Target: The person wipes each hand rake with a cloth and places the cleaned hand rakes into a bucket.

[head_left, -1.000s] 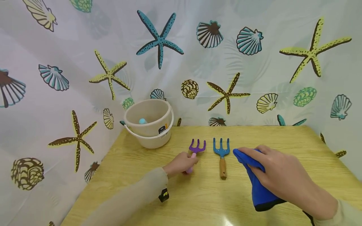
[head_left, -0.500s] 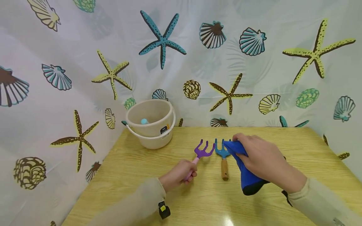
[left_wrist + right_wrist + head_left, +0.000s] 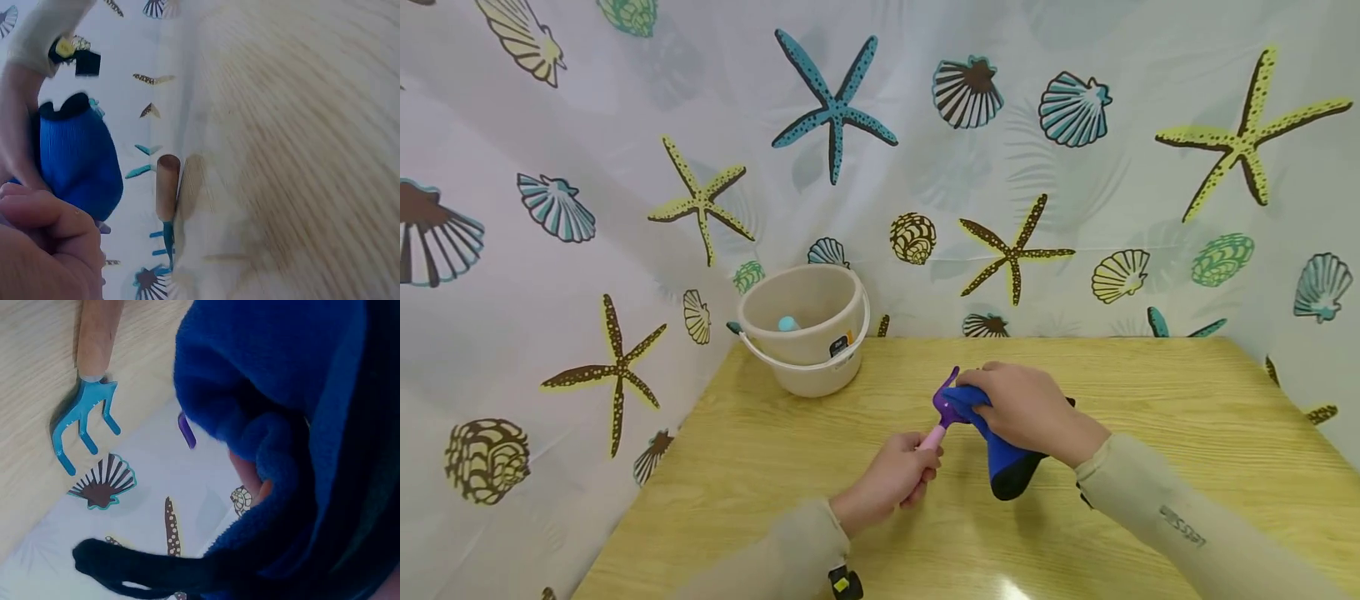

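My left hand (image 3: 891, 475) grips the pink handle of a purple three-pronged garden hand fork (image 3: 933, 437), which is tilted with its prongs away from me. A blue cloth with a black edge (image 3: 1003, 462) is in my right hand (image 3: 1030, 408), its upper end against the fork's purple head and covering most of the prongs. One purple prong tip (image 3: 187, 431) pokes out past the cloth in the right wrist view. Lying on the table is a second hand fork (image 3: 84, 412), blue with a wooden handle; my right hand and the cloth hide it in the head view.
A beige bucket (image 3: 812, 379) with a white handle stands at the back left of the wooden table (image 3: 700, 467). Inside it shows the round top of a light blue thing (image 3: 787, 323). A curtain (image 3: 1075, 192) printed with starfish and shells surrounds the table.
My left hand has raised the purple fork and brought it a little to the right. My right hand has moved left with the cloth, over the blue fork and onto the purple prongs.
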### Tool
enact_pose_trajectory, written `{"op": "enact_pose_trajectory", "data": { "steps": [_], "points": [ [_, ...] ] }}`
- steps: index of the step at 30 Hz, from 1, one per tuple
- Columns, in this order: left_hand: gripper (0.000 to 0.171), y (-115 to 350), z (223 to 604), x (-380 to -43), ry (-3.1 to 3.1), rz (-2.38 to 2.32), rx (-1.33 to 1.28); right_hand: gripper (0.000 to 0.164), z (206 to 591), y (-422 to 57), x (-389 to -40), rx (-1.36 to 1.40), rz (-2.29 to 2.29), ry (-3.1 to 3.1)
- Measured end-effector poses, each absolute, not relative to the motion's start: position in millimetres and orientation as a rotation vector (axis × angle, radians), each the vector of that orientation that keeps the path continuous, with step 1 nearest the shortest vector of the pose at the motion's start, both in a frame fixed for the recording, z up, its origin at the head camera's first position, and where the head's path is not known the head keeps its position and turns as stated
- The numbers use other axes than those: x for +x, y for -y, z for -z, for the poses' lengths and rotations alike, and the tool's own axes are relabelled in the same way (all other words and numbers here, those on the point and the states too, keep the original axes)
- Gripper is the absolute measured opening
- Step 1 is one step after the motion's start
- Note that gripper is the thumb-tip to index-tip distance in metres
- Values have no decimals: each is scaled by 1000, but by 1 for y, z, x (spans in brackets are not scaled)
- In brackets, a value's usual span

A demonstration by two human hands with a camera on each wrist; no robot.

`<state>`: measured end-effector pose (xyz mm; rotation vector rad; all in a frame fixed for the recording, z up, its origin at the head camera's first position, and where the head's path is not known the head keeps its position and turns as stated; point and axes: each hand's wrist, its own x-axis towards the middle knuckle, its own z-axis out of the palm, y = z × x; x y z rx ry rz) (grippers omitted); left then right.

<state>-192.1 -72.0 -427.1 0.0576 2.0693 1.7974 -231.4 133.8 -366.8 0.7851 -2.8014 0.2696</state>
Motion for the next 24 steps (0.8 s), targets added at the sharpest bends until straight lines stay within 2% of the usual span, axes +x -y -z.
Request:
{"op": "enact_pose_trajectory", "data": {
  "steps": [6, 13, 20, 24],
  "points": [
    [18, 67, 423, -185, -2146, -1758, 146, 33, 370, -128, -240, 772, -273, 2832],
    [19, 68, 426, -183, -2258, -1708, 187, 32, 365, -124, -235, 863, -369, 2944],
    [20, 72, 425, -183, -2189, -1753, 161, 37, 360, -139, -244, 808, -719, 2930],
    [21, 74, 424, -184, -2116, -1796, 94, 30, 352, -150, -245, 766, -976, 2885]
  ]
}}
